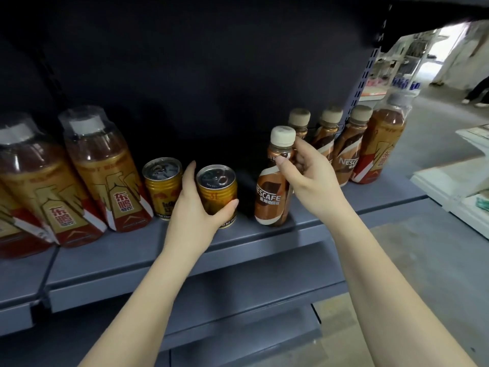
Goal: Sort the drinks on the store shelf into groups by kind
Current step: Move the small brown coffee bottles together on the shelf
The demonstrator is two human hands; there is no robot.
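We saw a grey metal shelf (127,263) carrying the drinks, with a dark back panel behind them. At its left end stood big energy-drink bottles (103,168) with red and gold labels, upright, leaning a little in the wide view; one more of the same kind (381,144) stood at the far right end. Three small coffee bottles (346,149) with tan caps stood in a row just left of that one, all upright.

Our right arm reached in from the lower right, forearm bare, wrist bent slightly inward. The right hand (309,176) pinched the neck of a fourth coffee bottle (272,197) between thumb and curled fingers, just under its pale cap. That bottle stood near the shelf's front edge, cap up, its long axis tilted slightly to the right, its label facing us.

Our left arm came up from the lower left, nearly straight. The left hand (195,207) wrapped a gold can (217,192), thumb across its front and fingers behind its left side, a half-closed grip. The can stood upright on the shelf, pull-tab top facing up. A second gold can (161,186) stood just left of the hand, beside the big bottles, also upright.
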